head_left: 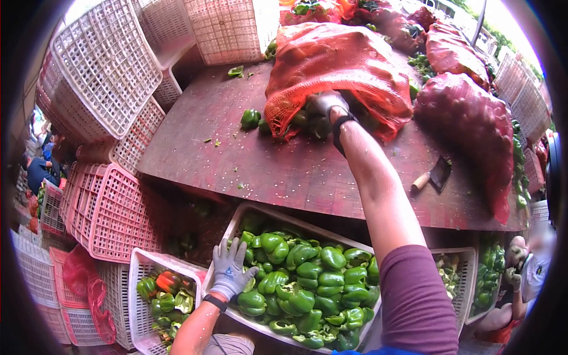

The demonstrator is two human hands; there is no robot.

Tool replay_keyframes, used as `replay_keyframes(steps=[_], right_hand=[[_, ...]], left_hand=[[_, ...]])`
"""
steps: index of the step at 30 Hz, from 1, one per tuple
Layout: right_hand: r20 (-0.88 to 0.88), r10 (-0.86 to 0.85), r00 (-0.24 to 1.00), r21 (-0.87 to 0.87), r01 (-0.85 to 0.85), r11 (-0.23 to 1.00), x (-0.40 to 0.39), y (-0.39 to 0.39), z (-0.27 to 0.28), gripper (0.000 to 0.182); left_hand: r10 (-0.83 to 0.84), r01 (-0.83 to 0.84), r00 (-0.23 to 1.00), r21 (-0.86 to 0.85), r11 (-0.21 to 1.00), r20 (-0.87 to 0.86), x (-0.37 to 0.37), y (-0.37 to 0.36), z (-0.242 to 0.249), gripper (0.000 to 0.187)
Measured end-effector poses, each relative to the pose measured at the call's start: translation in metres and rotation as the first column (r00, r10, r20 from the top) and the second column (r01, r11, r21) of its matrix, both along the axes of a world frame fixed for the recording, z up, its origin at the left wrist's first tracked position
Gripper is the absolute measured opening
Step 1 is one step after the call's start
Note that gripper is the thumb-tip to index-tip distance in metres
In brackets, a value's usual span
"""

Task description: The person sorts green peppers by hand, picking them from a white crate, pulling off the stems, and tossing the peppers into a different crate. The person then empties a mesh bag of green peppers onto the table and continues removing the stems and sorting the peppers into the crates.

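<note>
My left hand (231,269), in a grey glove, lies with spread fingers over the left rim of a white crate (296,210) heaped with green bell peppers (313,278). Its fingertips are near the peppers. My right hand (329,103), gloved too, reaches into the mouth of a large red mesh sack (337,56) on the table. Green peppers show around that hand inside the opening, and its fingers are mostly hidden. Just left of the sack sits a loose green pepper (250,119) on the reddish tabletop (236,160).
A cleaver (436,176) with a wooden handle lies on the table's right side, near a full purple-red sack (467,118). Stacked plastic crates (106,65) stand at the left. A smaller crate (137,296) holds pepper pieces. Another person (535,266) is at far right.
</note>
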State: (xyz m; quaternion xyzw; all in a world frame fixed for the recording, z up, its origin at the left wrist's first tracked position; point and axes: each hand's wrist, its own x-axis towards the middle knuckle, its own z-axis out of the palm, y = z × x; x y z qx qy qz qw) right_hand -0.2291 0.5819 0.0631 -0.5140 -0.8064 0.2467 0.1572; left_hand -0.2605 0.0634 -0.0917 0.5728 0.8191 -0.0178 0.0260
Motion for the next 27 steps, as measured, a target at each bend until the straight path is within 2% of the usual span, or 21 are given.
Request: replay_keyframes(steps=[1, 3, 5, 8, 9, 10, 12, 13, 14, 16, 17, 18, 20, 21, 22, 24, 25, 26, 27], right_hand=[[-0.038, 0.015, 0.999, -0.09, -0.018, 0.996, -0.008, 0.004, -0.002, 0.068], [-0.091, -0.012, 0.996, -0.09, 0.004, 0.996, -0.022, 0.004, -0.014, 0.068], [-0.191, 0.21, 0.959, 0.109, -0.192, 0.975, -0.008, 0.002, -0.036, 0.067], [-0.028, 0.381, 0.924, 0.325, -0.352, 0.878, 0.03, -0.02, -0.036, 0.064], [0.025, 0.439, 0.898, 0.509, -0.389, 0.768, 0.04, -0.01, -0.059, 0.064], [-0.01, 0.46, 0.888, 0.497, -0.395, 0.773, 0.053, -0.011, -0.06, 0.065], [-0.382, 0.421, 0.823, 0.18, -0.38, 0.907, 0.077, -0.013, -0.055, 0.066], [-0.55, 0.369, 0.749, 0.042, -0.416, 0.908, 0.089, -0.015, -0.055, 0.067], [-0.555, 0.187, 0.811, -0.229, -0.364, 0.903, 0.11, -0.056, -0.01, 0.07], [-0.65, 0.272, 0.709, -0.351, -0.598, 0.72, 0.151, -0.106, 0.022, 0.081], [-0.679, 0.281, 0.678, -0.349, -0.636, 0.688, 0.166, -0.129, 0.021, 0.081], [-0.706, 0.289, 0.647, -0.348, -0.671, 0.655, 0.182, -0.151, 0.02, 0.08], [-0.72, 0.304, 0.624, -0.376, -0.719, 0.584, 0.208, -0.218, 0.039, 0.08], [-0.754, 0.263, 0.602, -0.404, -0.741, 0.537, 0.22, -0.26, 0.052, 0.076], [-0.798, 0.2, 0.569, -0.455, -0.785, 0.42, 0.227, -0.291, 0.047, 0.067], [-0.817, 0.261, 0.513, -0.391, -0.827, 0.403, 0.238, -0.34, 0.035, 0.055], [-0.823, 0.223, 0.523, -0.368, -0.789, 0.492, 0.242, -0.367, 0.033, 0.049], [-0.828, 0.18, 0.53, -0.346, -0.738, 0.579, 0.247, -0.391, 0.031, 0.045], [-0.809, 0.135, 0.572, -0.357, -0.661, 0.66, 0.252, -0.407, 0.032, 0.042]], left_hand=[[-0.004, 0.003, 1.0, 0.011, 1.0, 0.012, 0.0, 0.0, 0.0, 0.091], [-0.007, 0.004, 0.998, 0.051, 0.999, 0.058, -0.003, -0.001, 0.0, 0.089], [0.006, -0.007, 1.0, 0.038, 0.999, 0.027, -0.003, -0.001, -0.001, 0.088], [0.039, -0.039, 0.999, -0.001, 0.999, 0.008, 0.003, 0.003, 0.005, 0.086], [0.035, -0.035, 0.999, 0.011, 0.999, 0.001, 0.004, 0.001, 0.004, 0.087], [0.03, -0.029, 0.999, 0.03, 0.999, -0.014, 0.003, 0.0, 0.004, 0.087], [0.028, -0.029, 1.0, 0.074, 0.997, 0.01, -0.001, -0.001, -0.001, 0.086], [0.029, -0.031, 0.999, 0.095, 0.995, 0.022, 0.0, -0.001, -0.004, 0.086], [0.05, -0.051, 0.999, 0.086, 0.995, 0.016, 0.002, 0.001, -0.004, 0.086], [0.109, -0.11, 0.994, 0.053, 0.993, 0.013, 0.007, 0.004, 0.011, 0.084], [0.169, -0.169, 0.986, 0.04, 0.985, -0.001, 0.02, 0.008, 0.036, 0.081], [0.191, -0.207, 0.973, 0.128, 0.97, 0.128, 0.033, 0.011, 0.057, 0.079], [0.053, -0.292, 0.886, 0.464, 0.836, 0.461, 0.057, 0.022, 0.054, 0.071], [-0.051, -0.457, 0.546, 0.349, 0.818, 0.836, 0.081, 0.024, 0.079, 0.065], [-0.158, -0.552, 0.063, 0.167, 0.817, 0.985, 0.109, 0.022, 0.113, 0.06], [-0.307, -0.506, 0.236, 0.386, 0.771, 0.922, 0.155, 0.014, 0.166, 0.05], [-0.384, -0.553, 0.266, 0.466, 0.69, 0.884, 0.16, 0.019, 0.135, 0.047], [-0.378, -0.595, 0.231, 0.438, 0.674, 0.896, 0.173, 0.007, 0.141, 0.048], [-0.266, -0.597, 0.342, 0.427, 0.679, 0.901, 0.189, -0.008, 0.153, 0.051]])
